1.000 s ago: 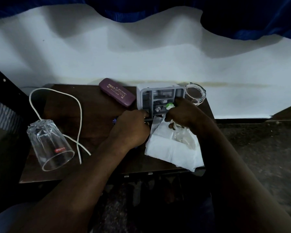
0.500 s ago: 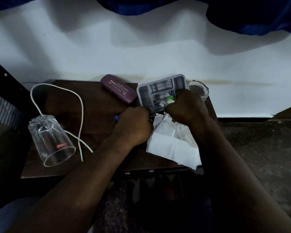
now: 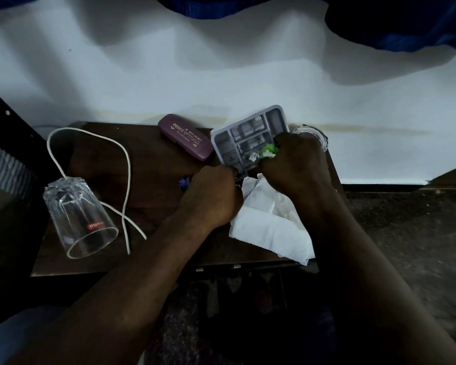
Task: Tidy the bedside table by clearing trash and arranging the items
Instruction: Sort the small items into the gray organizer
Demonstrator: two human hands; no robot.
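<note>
A grey compartment tray is tilted up at the back right of the dark wooden bedside table. My left hand grips its near left corner. My right hand holds its right side, fingers closed over green and white crumpled scraps inside the tray. A white tissue lies spread under both hands near the front right edge. A small blue item peeks out left of my left hand.
A clear drinking glass lies on its side at the front left. A white cable loops across the left half. A maroon spectacle case rests at the back. A small glass jar stands behind my right hand, by the white wall.
Both hands have lifted and rotated the grey tray, its right end rising toward the wall. My right hand has closed further over the scraps in it.
</note>
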